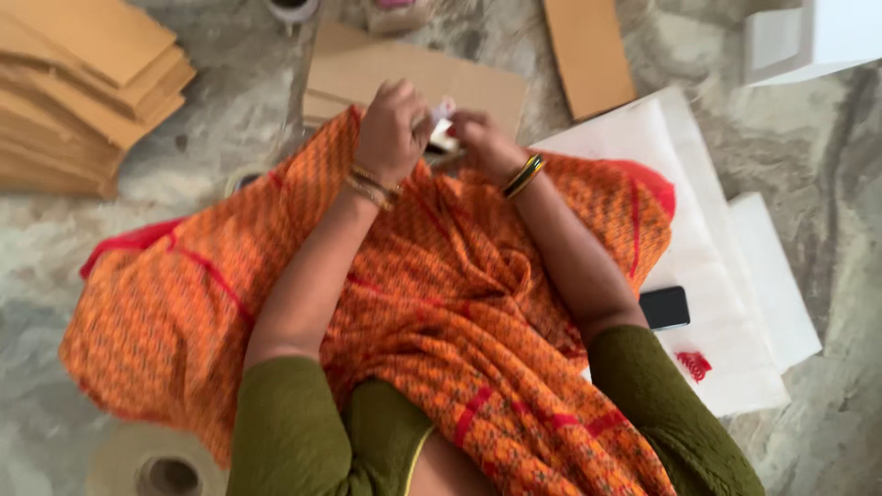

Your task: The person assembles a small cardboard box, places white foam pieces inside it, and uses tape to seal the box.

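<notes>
My left hand [393, 129] and my right hand [481, 138] meet above my lap, both pinching a small white item [443, 127] with a hint of pink; the blur hides what it is. Gold bangles circle my left wrist, a yellow and black bangle my right. Under both forearms spreads orange patterned cloth [276, 266] with red lines, draped over my knees. A flat brown cardboard sheet [413, 78] lies on the floor just beyond my hands.
A stack of brown cardboard sheets [78, 87] lies at far left, another sheet [588, 50] at top centre. White bags [726, 266] with a black phone [664, 307] lie at right. A tape roll [156, 464] sits at bottom left. The floor is grey marble.
</notes>
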